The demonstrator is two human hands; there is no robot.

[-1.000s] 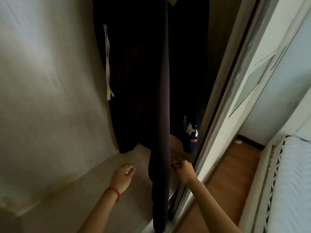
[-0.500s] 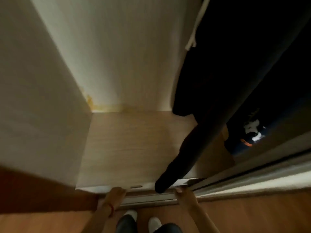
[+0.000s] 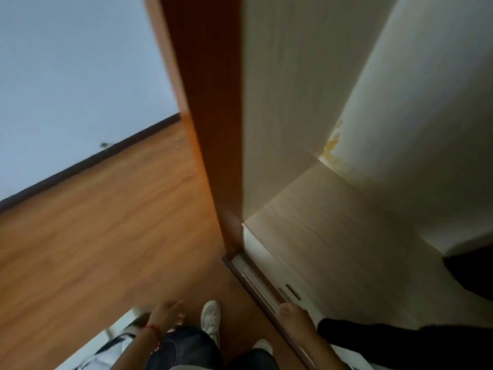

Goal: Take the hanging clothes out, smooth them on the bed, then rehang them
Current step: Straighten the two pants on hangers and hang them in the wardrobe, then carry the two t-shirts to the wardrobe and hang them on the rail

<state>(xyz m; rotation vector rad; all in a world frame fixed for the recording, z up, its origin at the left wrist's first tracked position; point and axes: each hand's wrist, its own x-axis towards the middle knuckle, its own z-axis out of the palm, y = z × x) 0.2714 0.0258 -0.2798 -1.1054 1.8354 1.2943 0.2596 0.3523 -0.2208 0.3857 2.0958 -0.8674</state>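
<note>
— What has changed? The view has swung left: floor (image 3: 93, 236) fills the frame's left, and the left hand (image 3: 166, 315) hangs loose, empty.

— And right? The right hand (image 3: 292, 316) looks curled; grip unclear. Dark clothes (image 3: 386, 335) trail lower right, seemingly leaving the wardrobe (image 3: 333, 236).

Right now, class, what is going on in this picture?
A person stands at an open wardrobe, looking down at their white shoes. The left hand hangs over the wooden floor; the right hand is by the door track. Dark clothing lies along that forearm; any grip is unclear.
</note>
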